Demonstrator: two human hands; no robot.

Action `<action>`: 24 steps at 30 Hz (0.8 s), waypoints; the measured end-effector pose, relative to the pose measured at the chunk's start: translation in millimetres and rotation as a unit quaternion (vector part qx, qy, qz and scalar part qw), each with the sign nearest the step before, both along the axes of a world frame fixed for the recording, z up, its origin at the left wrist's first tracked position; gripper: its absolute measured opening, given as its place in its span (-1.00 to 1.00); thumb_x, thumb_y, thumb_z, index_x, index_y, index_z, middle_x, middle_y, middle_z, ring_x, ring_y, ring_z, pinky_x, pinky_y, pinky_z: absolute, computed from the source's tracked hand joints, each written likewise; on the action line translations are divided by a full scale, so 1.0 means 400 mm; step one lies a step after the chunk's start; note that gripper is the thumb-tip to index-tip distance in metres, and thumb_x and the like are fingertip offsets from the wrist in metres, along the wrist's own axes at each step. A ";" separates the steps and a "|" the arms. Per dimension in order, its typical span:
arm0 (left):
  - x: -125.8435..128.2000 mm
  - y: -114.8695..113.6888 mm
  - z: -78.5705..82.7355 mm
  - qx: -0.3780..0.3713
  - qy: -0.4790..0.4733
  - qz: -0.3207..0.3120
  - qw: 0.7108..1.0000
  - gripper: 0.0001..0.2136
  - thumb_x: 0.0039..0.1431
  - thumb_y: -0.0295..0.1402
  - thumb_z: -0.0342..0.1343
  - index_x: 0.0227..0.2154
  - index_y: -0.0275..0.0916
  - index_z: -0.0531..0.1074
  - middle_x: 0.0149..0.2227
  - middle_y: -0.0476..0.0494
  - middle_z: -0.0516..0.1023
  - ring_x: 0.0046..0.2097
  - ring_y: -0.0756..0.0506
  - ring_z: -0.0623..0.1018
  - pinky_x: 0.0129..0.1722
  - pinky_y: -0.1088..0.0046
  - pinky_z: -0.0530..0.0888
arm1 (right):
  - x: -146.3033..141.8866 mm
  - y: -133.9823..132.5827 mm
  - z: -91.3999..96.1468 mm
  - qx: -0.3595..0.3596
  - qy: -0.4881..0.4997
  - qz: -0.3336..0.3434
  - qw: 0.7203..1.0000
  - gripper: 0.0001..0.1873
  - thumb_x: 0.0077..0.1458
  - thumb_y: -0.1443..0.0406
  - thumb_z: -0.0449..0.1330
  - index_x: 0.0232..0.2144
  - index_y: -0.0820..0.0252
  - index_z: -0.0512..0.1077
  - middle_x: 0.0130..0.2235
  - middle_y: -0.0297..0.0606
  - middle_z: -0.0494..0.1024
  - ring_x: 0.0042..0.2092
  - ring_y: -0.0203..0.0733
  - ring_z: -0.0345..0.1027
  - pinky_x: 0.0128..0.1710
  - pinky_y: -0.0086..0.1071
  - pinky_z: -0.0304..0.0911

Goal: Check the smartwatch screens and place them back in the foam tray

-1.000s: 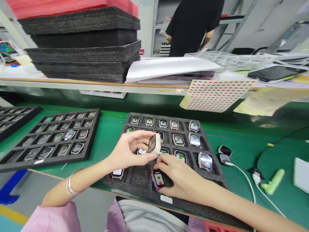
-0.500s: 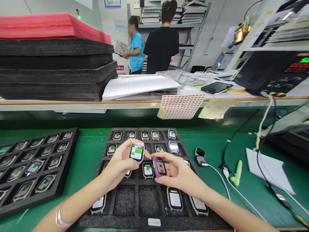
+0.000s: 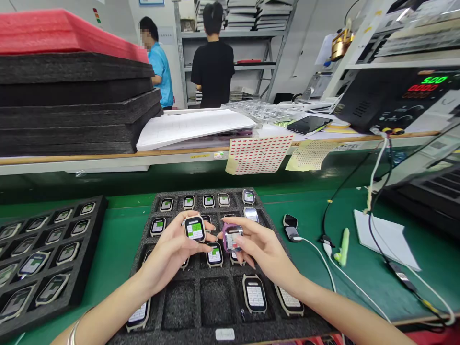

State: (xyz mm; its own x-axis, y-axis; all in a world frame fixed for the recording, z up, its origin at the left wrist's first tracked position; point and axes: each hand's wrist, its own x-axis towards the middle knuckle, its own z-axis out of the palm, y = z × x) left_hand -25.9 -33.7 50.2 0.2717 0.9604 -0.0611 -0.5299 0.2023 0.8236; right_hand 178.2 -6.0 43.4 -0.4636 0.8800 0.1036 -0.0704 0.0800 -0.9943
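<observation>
My left hand [image 3: 171, 250] is closed round a pale smartwatch body [image 3: 195, 228] with a green-and-white lit screen, held above the black foam tray [image 3: 212, 306]. My right hand [image 3: 259, 247] pinches a purple smartwatch body [image 3: 232, 238], its screen facing me, just right of the pale one. Both hover over the tray's middle rows. The tray's pockets hold several more watch bodies with lit screens; two pockets in the near row are empty.
A second foam tray [image 3: 77, 282] of watch bodies lies at left. White cables, a small black charger puck [image 3: 289, 221] and a green pen-like tool [image 3: 344, 243] lie at right. Stacked black foam and sticker sheets sit on the shelf. Two people stand at the back.
My right hand lifted the purple watch out of the tray and brought it up beside the pale watch in my left hand. The view tilted upward and shifted right.
</observation>
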 end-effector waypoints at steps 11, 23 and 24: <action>0.024 -0.001 -0.002 0.047 0.065 0.011 0.997 -0.74 0.28 -0.39 -0.03 0.01 -0.25 0.26 -0.28 -0.18 0.51 -0.20 -0.17 0.57 -0.20 0.25 0.52 | 0.015 -0.001 0.006 0.005 -0.024 -0.025 0.999 -0.67 0.18 0.16 0.15 -0.05 0.16 0.44 -0.42 -0.28 0.50 -0.60 -0.38 0.30 -0.69 -0.57 0.12; 0.023 -0.021 0.005 0.037 0.022 0.024 0.999 -0.66 0.17 -0.52 -0.01 0.02 -0.26 0.29 -0.19 -0.23 0.52 -0.11 -0.22 0.53 -0.14 0.23 0.47 | 0.012 -0.027 0.014 -0.006 -0.023 -0.026 0.999 -0.64 0.07 0.24 0.26 -0.06 0.18 0.42 -0.42 -0.29 0.52 -0.59 -0.37 0.34 -0.71 -0.60 0.13; 0.023 -0.023 0.005 0.039 0.019 0.025 0.999 -0.64 0.15 -0.53 0.00 0.02 -0.26 0.30 -0.19 -0.24 0.52 -0.11 -0.22 0.53 -0.14 0.22 0.47 | 0.011 -0.027 0.016 -0.007 -0.024 -0.035 0.999 -0.66 0.06 0.23 0.27 -0.09 0.18 0.43 -0.41 -0.28 0.53 -0.61 -0.38 0.32 -0.71 -0.59 0.14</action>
State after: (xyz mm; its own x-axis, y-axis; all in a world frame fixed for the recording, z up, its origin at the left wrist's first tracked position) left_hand -16.7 -42.8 52.2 0.2217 0.9751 0.0048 -0.5051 0.1107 0.8559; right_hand 182.6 -16.8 49.9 -0.4053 0.9115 0.0701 -0.0174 0.0690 -0.9975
